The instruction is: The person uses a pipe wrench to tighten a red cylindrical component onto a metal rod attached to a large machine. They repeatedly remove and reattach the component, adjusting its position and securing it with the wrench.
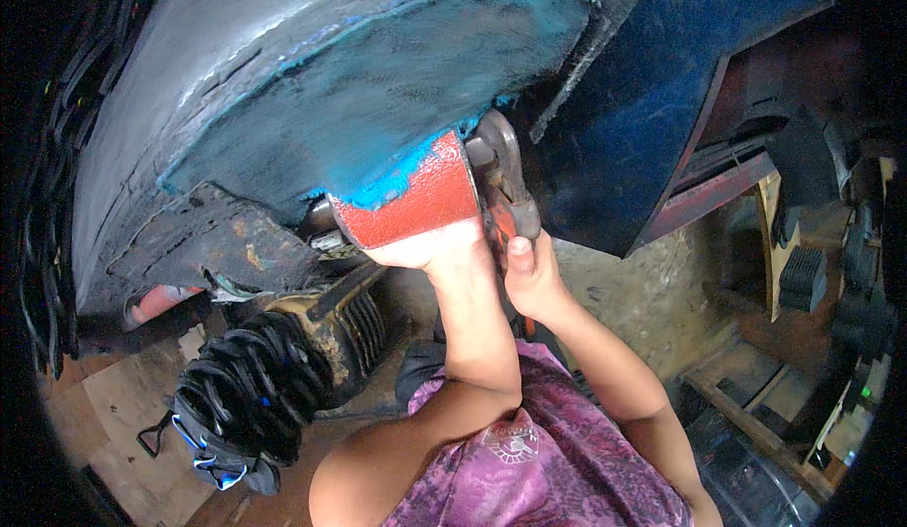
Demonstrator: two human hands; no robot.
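Left hand [433, 246] touching red piece [420, 208]—can't tell closure; right hand [532, 278] gripping metal tool [511, 170]; panel [378, 93] above them looking unfinished.

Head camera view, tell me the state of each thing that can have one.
Red plate: left hand against its lower edge, fingers hidden.
Clamp: gripped by right hand; tightness unclear.
Teal patch: smudged, ragged-edged.
Dark blue panel: scuffed.
Purple shirt: worn, creased.

Perhaps room under the blue panel [619, 140]; curved metal obstacle [511, 161] leftward.
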